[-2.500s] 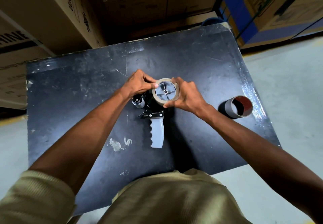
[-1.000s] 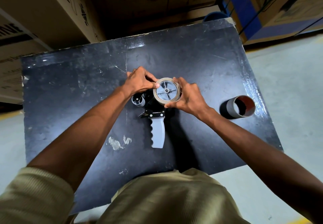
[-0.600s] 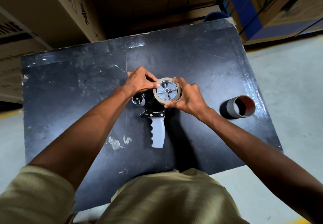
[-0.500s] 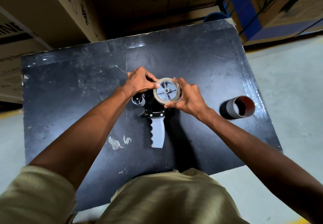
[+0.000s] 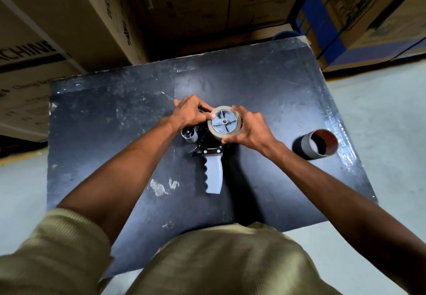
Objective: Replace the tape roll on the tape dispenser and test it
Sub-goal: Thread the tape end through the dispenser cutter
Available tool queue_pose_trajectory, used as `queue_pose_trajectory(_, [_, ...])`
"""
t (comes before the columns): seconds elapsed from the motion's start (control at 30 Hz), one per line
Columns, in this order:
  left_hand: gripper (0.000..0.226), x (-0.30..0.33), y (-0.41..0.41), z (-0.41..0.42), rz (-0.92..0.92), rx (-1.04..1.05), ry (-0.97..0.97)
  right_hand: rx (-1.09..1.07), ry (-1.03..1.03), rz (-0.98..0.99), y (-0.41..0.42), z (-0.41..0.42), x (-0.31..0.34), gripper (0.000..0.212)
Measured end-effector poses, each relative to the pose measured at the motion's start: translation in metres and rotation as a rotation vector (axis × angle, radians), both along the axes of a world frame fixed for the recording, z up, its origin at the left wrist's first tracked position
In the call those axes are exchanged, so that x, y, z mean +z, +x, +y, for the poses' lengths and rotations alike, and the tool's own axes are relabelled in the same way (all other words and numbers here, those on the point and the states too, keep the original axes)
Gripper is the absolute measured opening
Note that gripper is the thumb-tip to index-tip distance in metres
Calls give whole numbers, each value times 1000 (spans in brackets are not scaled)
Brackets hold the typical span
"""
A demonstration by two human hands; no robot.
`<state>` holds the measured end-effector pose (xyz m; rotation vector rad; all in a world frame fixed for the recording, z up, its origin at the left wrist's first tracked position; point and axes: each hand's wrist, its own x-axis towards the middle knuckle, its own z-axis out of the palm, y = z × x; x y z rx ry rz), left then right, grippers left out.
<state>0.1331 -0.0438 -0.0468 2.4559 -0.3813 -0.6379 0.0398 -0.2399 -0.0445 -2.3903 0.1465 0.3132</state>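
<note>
A: Entry, head view. Where is the tape roll [image 5: 224,122] relative to the two hands?

B: Seated on the hub of the tape dispenser [image 5: 211,154], mid-counter. Roll axis points up at the camera; its flat face and the grey spoked hub are fully visible. The right hand [image 5: 250,131] sits at 3 to 4 o'clock of the roll, fingers curled round the rim and gripping it, thumb at the near edge. The left hand [image 5: 190,113] lies at 9 to 10 o'clock, thumb tip touching the rim.

A: Left fingers gripping what?

B: Curled, thumb and fingertips pinching at the roll's 9 o'clock edge. Judgement: likely picking at the free tape end, but no loose strip can be made out.

A: Dispenser orientation?

B: Lying on its side. Long axis runs 12 to 6: grey ridged handle [image 5: 214,175] at 6 o'clock toward the person, roll at 12. Small grey roller [image 5: 189,134] at 8 o'clock of the roll, just below the left hand. Any tape pulled would have to travel that way, so the left hand is the nearer one for threading.

A: Roll appearance?

B: Tan, translucent, thin band round the hub. Looks flush on the hub.

A: Other items?

B: Empty core [image 5: 317,143], brown-lined, on its side at 3 o'clock on the counter [image 5: 115,133], well apart from the hands. Cardboard boxes [image 5: 184,6] beyond at 12.
</note>
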Motion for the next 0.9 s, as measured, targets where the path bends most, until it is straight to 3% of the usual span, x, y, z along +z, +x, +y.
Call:
queue_pose_trajectory(0.17, [44, -5, -21, 3, -120, -19, -33, -11, 46, -52, -11, 3, 1, 91])
queue_pose_trajectory(0.33, [43, -8, -46, 26, -195, 87, -200, -11, 27, -13, -13, 7, -1, 113])
queue_pose_trajectory(0.57, [29, -5, -59, 45, -279, -97, 53, -147, 116, 61, -29, 6, -12, 135])
queue_pose_trajectory(0.73, [47, 1, -54, 28, -260, -108, 269, -321, 260, 184, -64, 9, -36, 146])
queue_pose_trajectory(0.8, [50, -1, -53, 21, -222, -86, 294, -350, 329, 242, -77, 15, -39, 138])
queue_pose_trajectory(0.9, [50, -7, -54, 14, -188, -48, 277, -375, 461, 333, -91, 30, -37, 98])
